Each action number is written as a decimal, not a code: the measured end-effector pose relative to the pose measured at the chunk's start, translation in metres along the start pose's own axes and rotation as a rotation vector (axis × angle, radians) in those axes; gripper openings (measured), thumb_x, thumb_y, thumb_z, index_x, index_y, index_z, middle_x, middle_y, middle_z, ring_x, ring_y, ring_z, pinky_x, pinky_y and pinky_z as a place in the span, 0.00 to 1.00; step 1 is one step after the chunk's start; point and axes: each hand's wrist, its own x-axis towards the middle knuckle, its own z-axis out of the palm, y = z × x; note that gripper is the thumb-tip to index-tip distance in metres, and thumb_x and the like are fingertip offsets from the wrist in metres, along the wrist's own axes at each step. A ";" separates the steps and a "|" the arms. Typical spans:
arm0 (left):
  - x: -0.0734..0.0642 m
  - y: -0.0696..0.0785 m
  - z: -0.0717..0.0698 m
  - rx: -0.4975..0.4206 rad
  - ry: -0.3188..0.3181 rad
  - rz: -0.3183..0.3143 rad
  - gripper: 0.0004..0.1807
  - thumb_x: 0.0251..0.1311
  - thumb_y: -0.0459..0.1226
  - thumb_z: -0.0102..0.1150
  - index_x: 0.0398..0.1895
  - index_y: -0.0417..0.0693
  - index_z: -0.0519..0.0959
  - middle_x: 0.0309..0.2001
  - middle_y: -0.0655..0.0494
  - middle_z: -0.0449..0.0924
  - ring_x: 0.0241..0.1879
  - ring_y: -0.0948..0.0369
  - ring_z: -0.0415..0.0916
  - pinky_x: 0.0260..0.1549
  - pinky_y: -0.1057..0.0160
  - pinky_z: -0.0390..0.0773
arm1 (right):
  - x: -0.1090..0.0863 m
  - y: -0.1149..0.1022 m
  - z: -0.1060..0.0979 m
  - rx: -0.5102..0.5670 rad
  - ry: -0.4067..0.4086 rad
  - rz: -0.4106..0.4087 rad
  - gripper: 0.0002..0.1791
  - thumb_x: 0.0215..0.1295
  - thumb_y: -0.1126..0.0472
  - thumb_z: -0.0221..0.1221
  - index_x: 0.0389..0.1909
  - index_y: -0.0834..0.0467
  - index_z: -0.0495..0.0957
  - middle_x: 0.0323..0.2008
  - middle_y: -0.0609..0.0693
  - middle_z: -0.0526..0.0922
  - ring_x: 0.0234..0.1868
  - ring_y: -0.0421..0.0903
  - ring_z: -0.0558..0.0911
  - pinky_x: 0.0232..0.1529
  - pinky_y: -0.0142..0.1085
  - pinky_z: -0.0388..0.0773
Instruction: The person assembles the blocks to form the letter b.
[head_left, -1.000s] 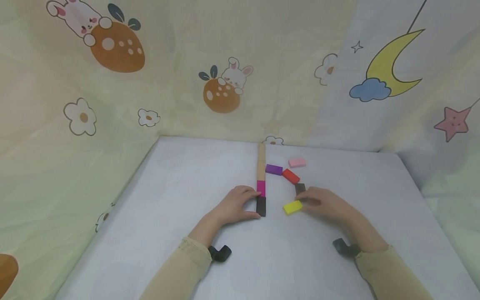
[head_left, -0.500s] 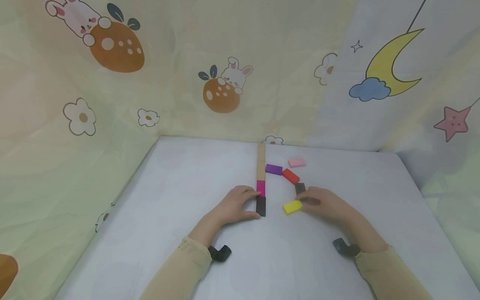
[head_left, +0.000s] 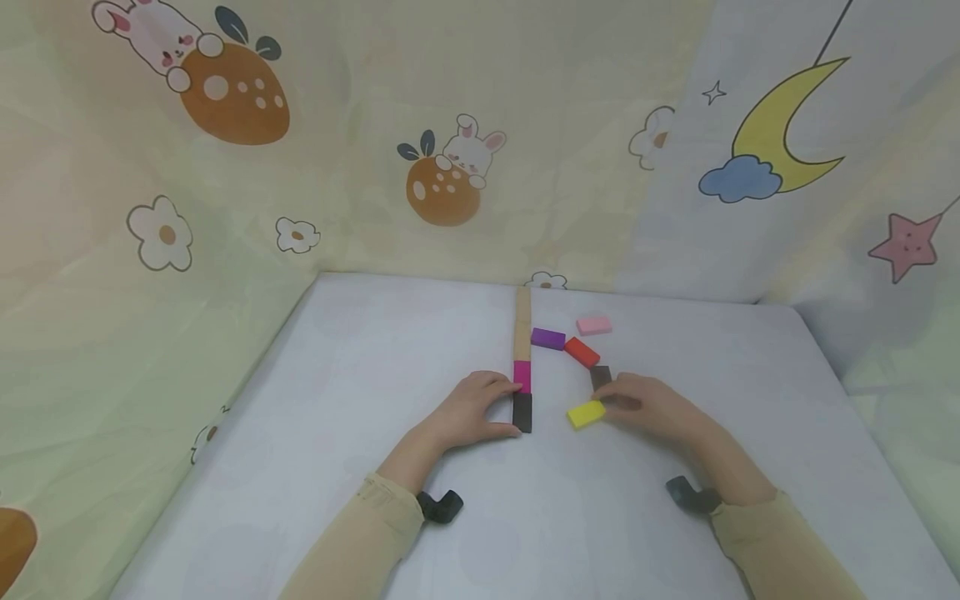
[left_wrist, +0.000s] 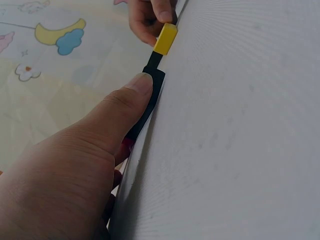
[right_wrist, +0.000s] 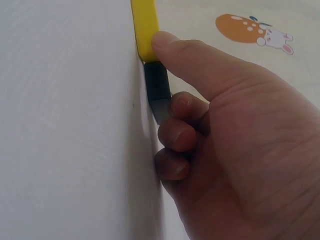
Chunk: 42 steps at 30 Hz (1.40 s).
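A straight line of blocks runs away from me in the head view: a black block point(head_left: 522, 413) nearest, a magenta block point(head_left: 522, 373) behind it, then pale wooden blocks point(head_left: 522, 329). My left hand point(head_left: 474, 408) holds the black block, its thumb at the near end and its index fingertip by the magenta one. To the right, a yellow block point(head_left: 585, 415) lies at a slant, pinched at its right end by my right hand point(head_left: 648, 404). Its thumb tip shows against the yellow block in the right wrist view. Just behind stands a dark grey block point(head_left: 601, 377), partly hidden by the fingers.
A red block point(head_left: 582, 352) and a purple block point(head_left: 548, 339) continue a bent row from the dark grey block to the wooden line. Farther back lies a pink block point(head_left: 594, 326). The white table point(head_left: 495, 517) meets a printed cloth backdrop point(head_left: 570, 183).
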 end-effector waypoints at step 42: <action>0.000 0.001 -0.003 -0.009 -0.007 0.011 0.42 0.53 0.64 0.64 0.71 0.65 0.67 0.66 0.61 0.70 0.69 0.59 0.62 0.72 0.56 0.62 | -0.002 -0.005 -0.003 -0.030 0.008 0.008 0.17 0.60 0.48 0.68 0.48 0.27 0.78 0.39 0.36 0.78 0.43 0.42 0.75 0.45 0.37 0.78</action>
